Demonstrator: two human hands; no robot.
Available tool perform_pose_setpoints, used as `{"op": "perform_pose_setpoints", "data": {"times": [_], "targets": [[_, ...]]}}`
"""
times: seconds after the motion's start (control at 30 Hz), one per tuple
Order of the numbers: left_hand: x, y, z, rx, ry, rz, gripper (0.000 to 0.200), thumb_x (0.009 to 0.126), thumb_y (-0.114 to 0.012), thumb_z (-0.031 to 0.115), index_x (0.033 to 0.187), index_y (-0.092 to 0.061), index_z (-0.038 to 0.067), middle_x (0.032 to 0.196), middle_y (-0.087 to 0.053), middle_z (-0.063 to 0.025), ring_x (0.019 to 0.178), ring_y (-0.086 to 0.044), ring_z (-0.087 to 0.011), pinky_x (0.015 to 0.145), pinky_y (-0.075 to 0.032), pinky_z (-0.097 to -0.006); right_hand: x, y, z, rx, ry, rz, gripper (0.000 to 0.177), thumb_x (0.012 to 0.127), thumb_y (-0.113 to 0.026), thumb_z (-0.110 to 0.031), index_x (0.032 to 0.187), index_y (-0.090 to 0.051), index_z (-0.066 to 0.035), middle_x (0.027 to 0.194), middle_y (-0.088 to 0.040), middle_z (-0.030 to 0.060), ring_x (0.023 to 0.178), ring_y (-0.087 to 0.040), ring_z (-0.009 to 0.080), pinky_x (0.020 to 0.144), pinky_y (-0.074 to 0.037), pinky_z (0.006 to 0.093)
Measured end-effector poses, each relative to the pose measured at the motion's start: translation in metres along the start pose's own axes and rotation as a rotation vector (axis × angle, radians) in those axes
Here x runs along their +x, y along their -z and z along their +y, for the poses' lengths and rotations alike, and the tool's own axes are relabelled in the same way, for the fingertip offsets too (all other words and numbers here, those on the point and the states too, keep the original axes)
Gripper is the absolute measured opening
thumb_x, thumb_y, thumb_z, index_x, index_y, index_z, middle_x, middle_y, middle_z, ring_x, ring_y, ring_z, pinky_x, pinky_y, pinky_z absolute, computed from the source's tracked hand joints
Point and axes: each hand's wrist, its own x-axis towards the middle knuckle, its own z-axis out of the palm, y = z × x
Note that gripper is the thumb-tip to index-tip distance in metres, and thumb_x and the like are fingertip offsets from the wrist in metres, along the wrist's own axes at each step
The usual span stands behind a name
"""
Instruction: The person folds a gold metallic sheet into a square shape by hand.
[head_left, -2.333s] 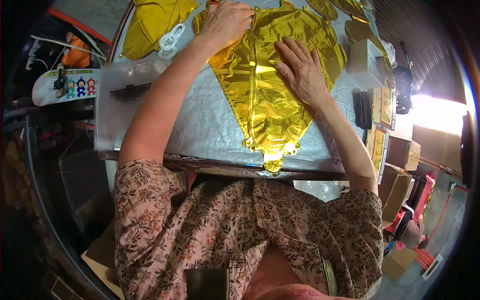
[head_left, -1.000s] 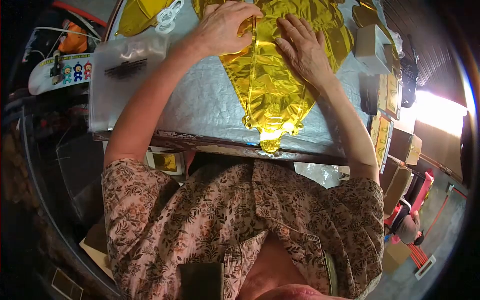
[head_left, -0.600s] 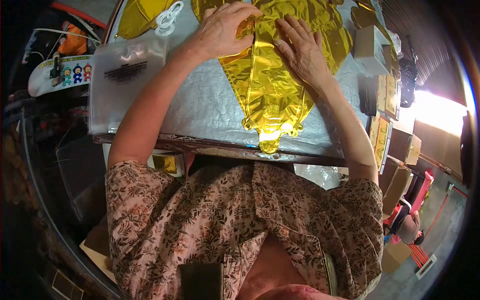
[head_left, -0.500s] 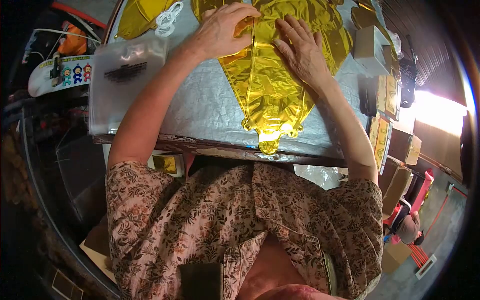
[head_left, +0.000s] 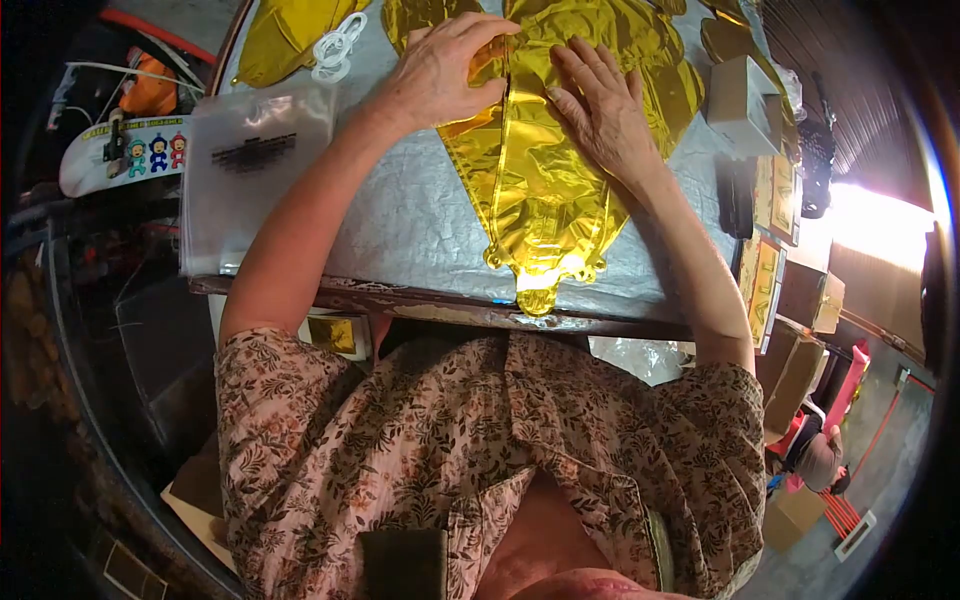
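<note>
A shiny gold foil sheet (head_left: 550, 170) lies on the silver-grey covered table (head_left: 400, 220), its narrow tabbed end at the near edge. On its left part rests my left hand (head_left: 445, 72), thumb and fingers apart around a folded edge of the foil, gripping nothing visible. My right hand (head_left: 605, 110) lies on the foil to the right of its long middle seam, fingers stretched out and slightly spread. More gold foil (head_left: 285, 40) lies at the top left, with a coil of white ribbon (head_left: 335, 48) beside it.
Clear plastic bags (head_left: 255, 180) lie on the table's left. A white open box (head_left: 745, 105) stands at the right, near patterned boxes (head_left: 765, 280) by the table edge. Beyond the left side is a white board with cartoon figures (head_left: 150, 155). Another person (head_left: 818, 455) is far off at the right.
The fingers of my right hand look slightly more stretched out on the foil. My left hand is almost where it was. The view has shifted very slightly.
</note>
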Motion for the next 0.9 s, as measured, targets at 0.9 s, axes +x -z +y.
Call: {"op": "perform_pose_setpoints", "data": {"times": [0.9], "targets": [[-0.003,-0.011,-0.009,0.011,0.09,0.071,0.078,0.082,-0.082,0.037,0.149,-0.048,0.017,0.121,-0.066,-0.0122,0.11,-0.067,-0.0328,0.099,-0.046,-0.0489,-0.003,0.002,0.005,-0.014,-0.007,-0.023,0.056,0.106,-0.053,-0.046,0.154,-0.048,-0.016,0.163,-0.04,0.0107,0.153,-0.032,0.0368,0.12,-0.022,0.0619]]}}
